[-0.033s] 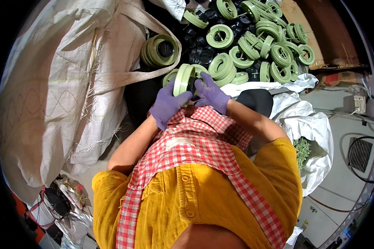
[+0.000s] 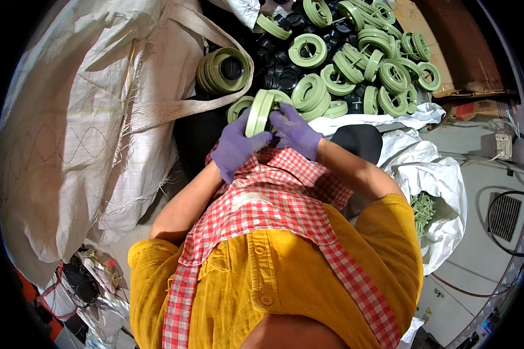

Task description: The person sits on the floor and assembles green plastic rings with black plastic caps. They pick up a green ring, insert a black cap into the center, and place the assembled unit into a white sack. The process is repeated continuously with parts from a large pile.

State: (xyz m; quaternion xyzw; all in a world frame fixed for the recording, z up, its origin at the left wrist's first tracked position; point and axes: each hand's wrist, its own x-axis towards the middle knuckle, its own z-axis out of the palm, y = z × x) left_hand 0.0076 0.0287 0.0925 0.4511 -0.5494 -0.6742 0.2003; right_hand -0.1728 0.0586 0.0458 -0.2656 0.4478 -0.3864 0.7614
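Nothing has moved since the earlier frame, taken at the same instant: hands, spool and pile sit exactly as they did.

Head view. Both hands wear purple gloves and are raised in front of the chest, close together. The left hand [image 2: 236,149] is clamped on the near rim of a pale green plastic spool [image 2: 258,113], held on edge so its two flanges show side by side. The right hand [image 2: 296,131] grips the same spool from the other side, fingers curled over its flange; the two gloves nearly touch below it. The spool sits just above a red-and-white checked apron [image 2: 273,198] worn over a mustard-yellow shirt [image 2: 308,273].

Beyond the hands lies a loose pile of green spools [image 2: 370,61] of the same kind, some flat, some on edge, resting on black round parts [image 2: 285,72]. A separate stack of green spools [image 2: 222,71] lies on its side to the left of the pile, near a strap of the big white woven sack [image 2: 75,134] that fills the left of the view. To the right, a smaller white bag [image 2: 442,192] stands open with green plastic scraps [image 2: 422,210] inside. A cardboard sheet [image 2: 436,52] lies beyond the pile at upper right.
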